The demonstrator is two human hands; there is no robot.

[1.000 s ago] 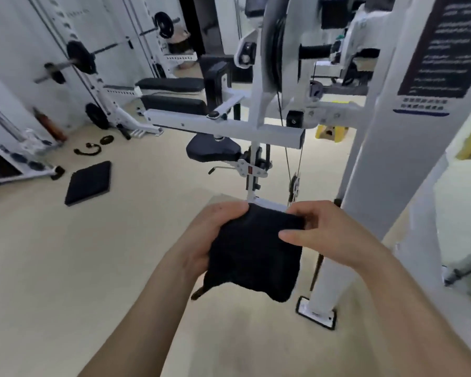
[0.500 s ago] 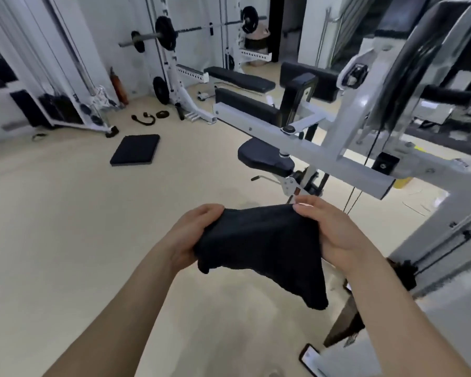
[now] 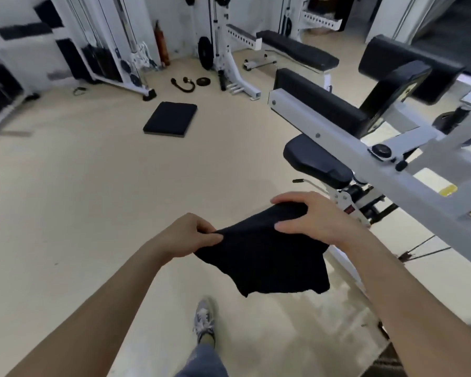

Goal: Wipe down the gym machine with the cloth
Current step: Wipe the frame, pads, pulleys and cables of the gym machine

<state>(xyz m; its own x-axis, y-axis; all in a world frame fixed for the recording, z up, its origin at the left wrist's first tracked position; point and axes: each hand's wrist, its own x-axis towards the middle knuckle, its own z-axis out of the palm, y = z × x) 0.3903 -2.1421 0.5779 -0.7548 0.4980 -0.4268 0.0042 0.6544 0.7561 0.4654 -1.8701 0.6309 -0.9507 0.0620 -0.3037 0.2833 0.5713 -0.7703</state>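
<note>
– Black cloth (image 3: 264, 257), soft and floppy, sags between my hands held apart: left hand (image 3: 186, 235) pinches one edge, right hand (image 3: 313, 216) grips the bunched far corner.
– Weighs nothing then. Machine?
– Yep, the gym machine (image 3: 365, 161) is just beyond on my right, not touched yet. I'd wad the cloth into one palm first.

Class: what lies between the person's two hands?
The black cloth, held in the air: the left hand pinches one edge, the right hand grips the other. The head view shows it.
</note>
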